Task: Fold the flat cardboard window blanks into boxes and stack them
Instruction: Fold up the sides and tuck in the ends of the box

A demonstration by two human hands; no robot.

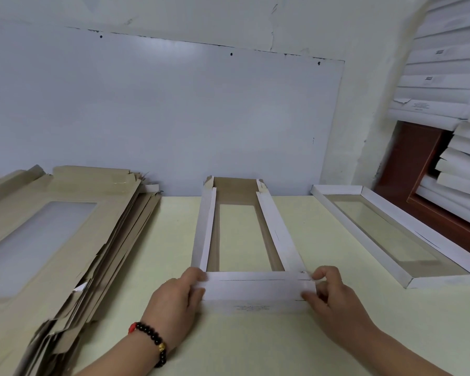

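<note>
Both hands (pixel 251 297) — on blank's (pixel 244 234) flap

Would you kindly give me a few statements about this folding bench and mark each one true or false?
1. Both hands, left hand and right hand, hold the near flap of the middle blank. True.
2. The pile of flat blanks lies on the right. False: it lies on the left.
3. A folded box sits right of the middle blank. True.
4. The bead bracelet is on the right wrist. False: left wrist.
</note>
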